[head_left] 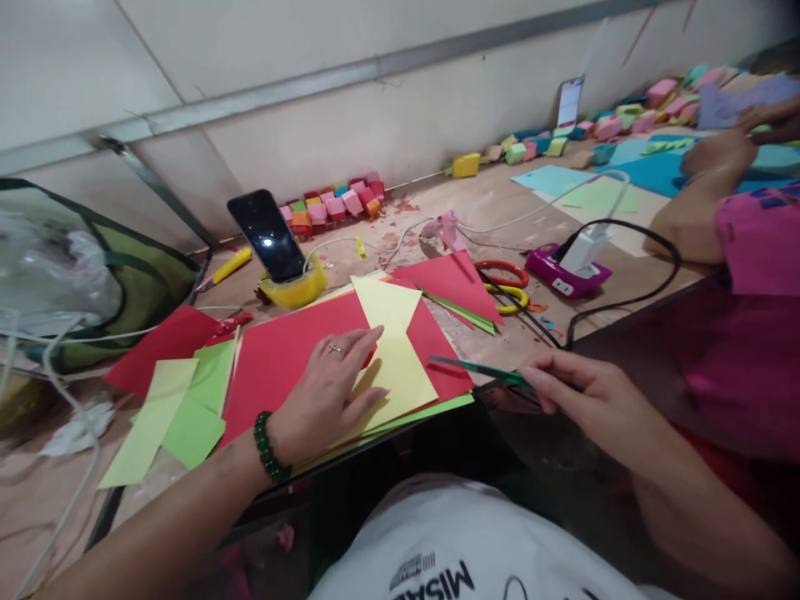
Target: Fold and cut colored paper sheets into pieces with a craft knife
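Note:
My left hand [334, 387] lies on a pale yellow paper piece [400, 379], thumb and fingers apart, pressing it against red sheets [284, 350]. The yellow piece narrows at its middle and flares at both ends. In my right hand [575, 392], closed near the table's front edge, is a slim green tool with a long narrow end [478, 367]. Its tip reaches over the red paper, right of the yellow piece. My fingers hide its handle, so its exact kind is unclear. Green sheets [431, 410] show under the red ones.
A phone [267, 233] leans in a yellow tape roll [293, 287]. Beyond the paper are orange-and-yellow-handled scissors [509, 287], a purple power strip [566, 271] with cables, and a pink glue gun [445, 229]. A yellow cutter [228, 268] lies left. Another person's arm [706, 183] is at right.

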